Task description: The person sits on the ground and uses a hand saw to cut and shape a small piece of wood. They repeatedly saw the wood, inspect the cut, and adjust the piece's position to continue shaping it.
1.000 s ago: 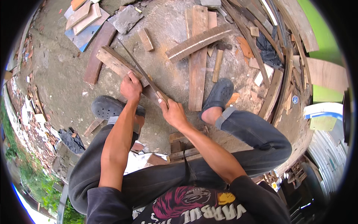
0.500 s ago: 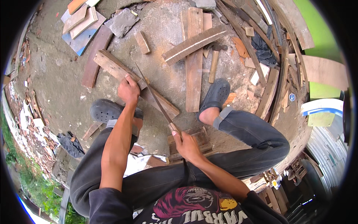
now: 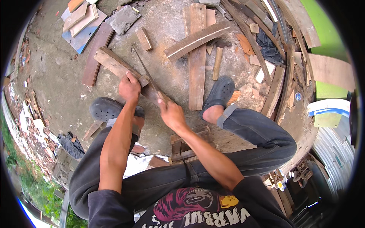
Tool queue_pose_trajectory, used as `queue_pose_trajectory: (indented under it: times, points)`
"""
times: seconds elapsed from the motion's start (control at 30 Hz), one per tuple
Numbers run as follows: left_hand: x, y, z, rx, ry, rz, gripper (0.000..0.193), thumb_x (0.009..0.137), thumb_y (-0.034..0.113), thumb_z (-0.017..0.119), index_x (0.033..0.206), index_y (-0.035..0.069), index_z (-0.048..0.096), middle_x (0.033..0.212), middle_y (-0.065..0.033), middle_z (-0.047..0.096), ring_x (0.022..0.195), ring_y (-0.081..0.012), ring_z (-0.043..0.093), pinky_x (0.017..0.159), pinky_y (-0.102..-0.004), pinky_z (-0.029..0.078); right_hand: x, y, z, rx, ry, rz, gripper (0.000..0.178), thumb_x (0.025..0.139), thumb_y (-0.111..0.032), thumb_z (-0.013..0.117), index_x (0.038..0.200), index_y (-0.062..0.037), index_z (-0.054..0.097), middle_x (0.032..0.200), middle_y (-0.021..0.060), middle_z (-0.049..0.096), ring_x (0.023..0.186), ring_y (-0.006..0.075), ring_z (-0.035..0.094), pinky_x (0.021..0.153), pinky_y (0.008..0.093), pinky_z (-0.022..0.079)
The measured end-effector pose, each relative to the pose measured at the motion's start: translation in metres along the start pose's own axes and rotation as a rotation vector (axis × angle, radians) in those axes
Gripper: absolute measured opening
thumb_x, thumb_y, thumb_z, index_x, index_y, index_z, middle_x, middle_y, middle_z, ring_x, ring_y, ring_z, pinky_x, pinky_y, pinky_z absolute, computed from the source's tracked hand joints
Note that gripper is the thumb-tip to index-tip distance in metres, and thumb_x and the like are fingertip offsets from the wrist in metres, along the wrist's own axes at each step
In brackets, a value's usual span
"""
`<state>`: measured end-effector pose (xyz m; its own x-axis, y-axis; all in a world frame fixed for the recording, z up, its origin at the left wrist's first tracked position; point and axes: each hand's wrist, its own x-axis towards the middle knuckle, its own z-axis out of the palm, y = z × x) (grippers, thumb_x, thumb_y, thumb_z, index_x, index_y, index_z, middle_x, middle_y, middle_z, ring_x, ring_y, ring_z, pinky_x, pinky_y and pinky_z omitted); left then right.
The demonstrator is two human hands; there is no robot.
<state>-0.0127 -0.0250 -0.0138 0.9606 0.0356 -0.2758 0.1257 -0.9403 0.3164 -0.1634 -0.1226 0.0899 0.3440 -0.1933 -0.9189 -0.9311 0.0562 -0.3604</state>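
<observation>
My left hand (image 3: 129, 87) is closed on a thick wooden board (image 3: 112, 64), which slants from the far left toward my right hand. My right hand (image 3: 172, 113) grips the handle of a handsaw (image 3: 146, 69). The saw's narrow blade crosses the board just to the right of my left fingers, its tip pointing away from me. Beside those fingers a small raised bit of wood (image 3: 143, 80) shows at the blade. My right hand hides the board's near end and most of the saw's handle.
Near my right foot lie a hammer (image 3: 218, 62) and a long plank (image 3: 197, 76) crossed by a beam (image 3: 199, 40). A small block (image 3: 144, 39), a brown board (image 3: 98, 57) and a grey stone (image 3: 122, 19) lie farther off. Lumber (image 3: 279, 85) piles up on the right.
My right hand has pushed the saw forward and to the left, so its tip reaches farther past the board. My left hand stays on the board in about the same place.
</observation>
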Motion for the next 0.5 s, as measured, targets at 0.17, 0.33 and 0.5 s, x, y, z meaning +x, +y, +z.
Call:
queue_pose_trajectory:
  times: [0.17,0.33,0.5]
  points:
    - [-0.001,-0.008,0.004,0.007,0.009,0.002,0.055,0.101,0.045,0.041,0.087,0.002,0.071,0.092,-0.0240,0.070,0.087,-0.0458,0.066,0.080,-0.0527,0.050,-0.089,0.065,-0.020,-0.191,0.148,-0.081,0.057,0.102,-0.049,0.048,0.089,0.0038,0.064,0.077,0.0316,0.065,0.079,0.0513,0.065,0.074,0.0566,0.050]
    - [-0.007,-0.004,-0.007,-0.061,-0.020,0.128,0.051,0.097,0.049,0.049,0.090,0.004,0.071,0.092,-0.0205,0.071,0.087,-0.0418,0.067,0.079,-0.0494,0.051,-0.116,0.049,-0.085,-0.301,0.202,-0.161,0.049,0.101,-0.042,0.052,0.086,0.0038,0.062,0.077,0.0301,0.065,0.076,0.0505,0.064,0.074,0.0561,0.050]
    - [-0.001,-0.012,-0.018,-0.174,-0.223,0.323,0.046,0.090,0.051,0.060,0.097,0.008,0.074,0.093,-0.0160,0.073,0.089,-0.0355,0.069,0.083,-0.0427,0.052,-0.144,0.061,-0.132,-0.384,0.348,-0.529,0.034,0.098,-0.029,0.059,0.085,0.0028,0.058,0.078,0.0294,0.062,0.073,0.0491,0.062,0.068,0.0535,0.048]
